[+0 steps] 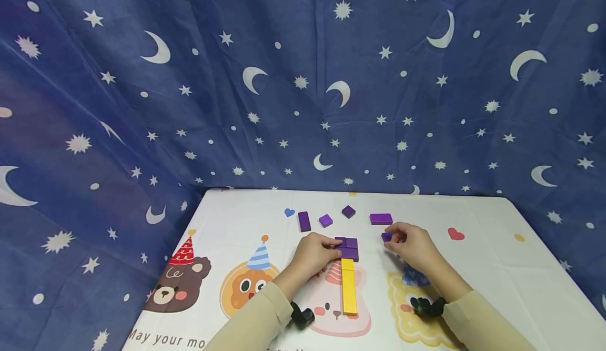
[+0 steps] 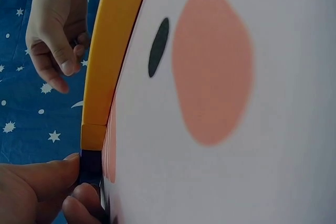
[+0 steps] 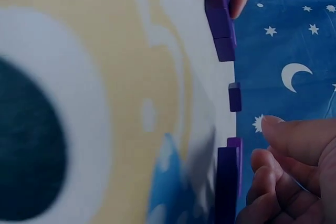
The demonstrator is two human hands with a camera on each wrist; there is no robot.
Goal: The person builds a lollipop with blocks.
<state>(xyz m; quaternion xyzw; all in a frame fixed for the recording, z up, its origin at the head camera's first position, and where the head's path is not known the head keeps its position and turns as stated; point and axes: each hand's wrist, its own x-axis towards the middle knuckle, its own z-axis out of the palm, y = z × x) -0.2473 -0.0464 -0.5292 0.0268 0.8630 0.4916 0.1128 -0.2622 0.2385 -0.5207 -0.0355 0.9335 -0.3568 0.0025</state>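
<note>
My left hand (image 1: pixel 313 254) has thumb and fingertips at the left edge of a cluster of purple blocks (image 1: pixel 351 254). In the left wrist view the thumb and a curled finger grip a dark purple block (image 2: pixel 91 162). A yellow strip of blocks (image 1: pixel 349 290) runs from the cluster toward the front. My right hand (image 1: pixel 413 244) is over a small purple block (image 1: pixel 387 238), which its fingers partly hide. The right wrist view has the thumb apart from the loosely bent fingers, beside a dark purple block (image 3: pixel 227 182), with nothing visible between them.
Behind the cluster lie loose purple pieces: an upright rectangle (image 1: pixel 304 221), a lighter small block (image 1: pixel 325 220), a dark small block (image 1: pixel 348 212) and a flat rectangle (image 1: pixel 381 219). The white tablecloth (image 1: pixel 492 267) has cartoon prints. A blue star-and-moon curtain (image 1: pixel 303 103) hangs behind the table.
</note>
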